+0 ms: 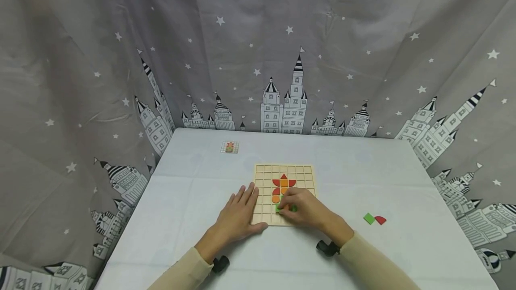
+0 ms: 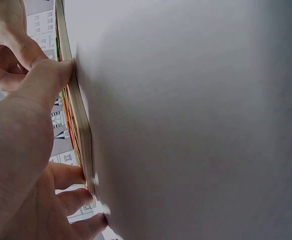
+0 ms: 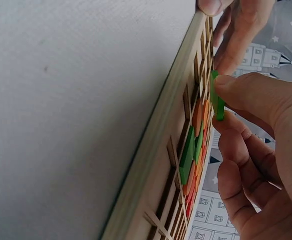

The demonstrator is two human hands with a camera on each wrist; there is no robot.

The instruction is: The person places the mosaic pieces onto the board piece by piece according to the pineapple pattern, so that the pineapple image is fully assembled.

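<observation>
A wooden grid board [image 1: 264, 170] lies on the white table, holding red, orange and green flat pieces. My left hand [image 1: 238, 214] rests at its left front corner, fingers straight along the left edge and the thumb [image 2: 61, 70] against the front edge. Over the lower middle of the grid, my right hand [image 1: 304, 207] pinches a green tile [image 3: 216, 97] between thumb and fingertips. Another green piece [image 3: 186, 157] sits in the grid close by. Red pieces [image 1: 276, 191] and an orange round piece [image 1: 276, 199] show beside the right hand, which hides part of the pattern.
A loose green square [image 1: 368, 218] and a red quarter-round piece [image 1: 380, 220] lie on the table to the right. At the back left is a small pattern card [image 1: 230, 147]. A grey curtain [image 1: 242, 35] with printed castles hangs behind the table.
</observation>
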